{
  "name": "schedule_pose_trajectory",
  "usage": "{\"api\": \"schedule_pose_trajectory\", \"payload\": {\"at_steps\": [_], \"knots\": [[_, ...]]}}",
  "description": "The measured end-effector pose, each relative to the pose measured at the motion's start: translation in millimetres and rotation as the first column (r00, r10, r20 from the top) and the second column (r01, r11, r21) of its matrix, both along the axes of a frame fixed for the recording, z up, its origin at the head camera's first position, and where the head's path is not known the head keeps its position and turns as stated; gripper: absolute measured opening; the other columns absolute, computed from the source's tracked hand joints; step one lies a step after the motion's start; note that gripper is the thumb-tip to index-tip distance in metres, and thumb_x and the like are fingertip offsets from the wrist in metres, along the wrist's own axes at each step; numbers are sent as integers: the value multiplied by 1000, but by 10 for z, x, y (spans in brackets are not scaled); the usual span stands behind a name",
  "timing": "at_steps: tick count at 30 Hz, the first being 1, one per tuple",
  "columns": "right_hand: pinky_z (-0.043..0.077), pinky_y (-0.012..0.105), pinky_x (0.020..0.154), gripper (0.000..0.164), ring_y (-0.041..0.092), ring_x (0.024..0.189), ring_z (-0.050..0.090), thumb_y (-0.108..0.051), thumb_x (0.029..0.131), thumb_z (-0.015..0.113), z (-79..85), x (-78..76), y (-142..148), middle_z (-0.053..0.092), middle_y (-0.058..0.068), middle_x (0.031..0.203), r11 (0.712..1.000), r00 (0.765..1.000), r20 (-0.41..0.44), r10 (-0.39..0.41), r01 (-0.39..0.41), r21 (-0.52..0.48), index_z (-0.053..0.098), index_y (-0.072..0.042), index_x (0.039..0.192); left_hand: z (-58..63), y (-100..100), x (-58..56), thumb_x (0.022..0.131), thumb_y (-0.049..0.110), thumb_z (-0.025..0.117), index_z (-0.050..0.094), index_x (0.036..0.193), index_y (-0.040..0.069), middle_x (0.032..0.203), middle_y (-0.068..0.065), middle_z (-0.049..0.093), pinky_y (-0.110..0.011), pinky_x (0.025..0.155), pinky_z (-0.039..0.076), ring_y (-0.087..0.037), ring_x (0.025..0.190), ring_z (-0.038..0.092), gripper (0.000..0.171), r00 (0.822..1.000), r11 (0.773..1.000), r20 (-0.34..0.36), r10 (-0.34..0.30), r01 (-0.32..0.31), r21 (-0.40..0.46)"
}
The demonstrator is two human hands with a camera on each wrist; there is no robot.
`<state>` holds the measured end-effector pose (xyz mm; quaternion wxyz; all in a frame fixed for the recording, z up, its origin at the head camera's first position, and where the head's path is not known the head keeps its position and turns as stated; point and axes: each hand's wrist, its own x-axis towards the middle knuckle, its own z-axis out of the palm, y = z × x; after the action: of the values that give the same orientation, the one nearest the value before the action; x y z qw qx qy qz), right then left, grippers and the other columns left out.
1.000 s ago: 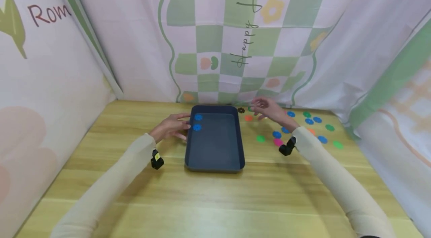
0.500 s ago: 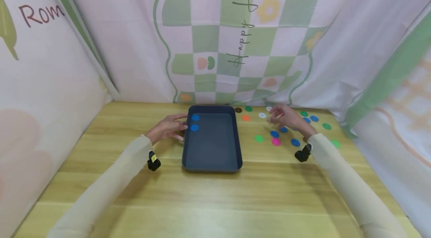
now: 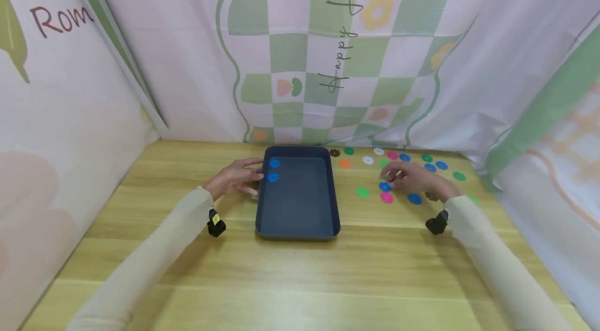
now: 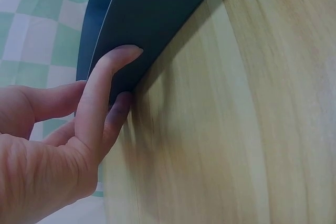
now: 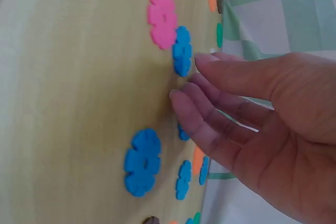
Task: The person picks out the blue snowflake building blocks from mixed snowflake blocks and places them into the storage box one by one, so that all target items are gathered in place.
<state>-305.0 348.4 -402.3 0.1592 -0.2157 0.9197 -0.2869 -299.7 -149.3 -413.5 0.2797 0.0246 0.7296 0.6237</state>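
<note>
A dark grey baking tray [image 3: 300,206] stands on the table. Two blue flower-shaped plastic pieces [image 3: 273,178] lie inside it by the left wall. My left hand [image 3: 234,177] rests against the outside of that wall; in the left wrist view its thumb and fingers touch the dark side. Over the scattered pieces at the right, my right hand [image 3: 414,177] hovers with thumb and fingers parted. No piece shows between its fingertips in the right wrist view. A blue flower piece [image 5: 182,51] is right by the thumb tip, overlapping a pink flower piece [image 5: 163,19].
More flower pieces lie right of the tray: a light green one [image 3: 362,192], an orange one [image 3: 344,164], a white one [image 3: 367,160] and a brown one [image 3: 335,153]. The right hand hides some. A checked curtain [image 3: 323,60] hangs at the table's back edge.
From the back of the table near the tray, my right hand has moved right and then nearer, to the blue pieces. My left hand stays at the tray's wall.
</note>
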Motion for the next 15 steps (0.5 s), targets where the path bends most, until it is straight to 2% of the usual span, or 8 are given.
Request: {"api": "schedule_pose_trajectory", "payload": {"at_steps": [3,8,15], "knots": [[57,37,89,37,30,106,64,-4,97,73,-38,-6,-14,67,18,119,1000,1000,-6,-10,10,20,63,4,131,10,21,-20,107,-1,51,19,168,9,169,-30,23,-32,77,67,-44,146,44,70,1000,1000,4,-9,9,13],[57,37,84,25,25,95,63,-4,94,77,-78,-85,-89,68,15,106,997,994,-97,46,-40,58,69,4,116,35,61,-35,107,-4,50,20,168,7,168,-28,26,-30,72,66,-45,144,46,69,1000,1000,-3,-2,2,14],[54,33,77,12,23,89,59,-3,95,75,-115,-134,-168,65,12,97,996,997,-68,28,-22,86,66,1,101,38,113,-43,106,-4,51,22,167,6,167,-26,31,-31,69,66,-43,141,50,69,1000,1000,-3,16,-16,-26]]}}
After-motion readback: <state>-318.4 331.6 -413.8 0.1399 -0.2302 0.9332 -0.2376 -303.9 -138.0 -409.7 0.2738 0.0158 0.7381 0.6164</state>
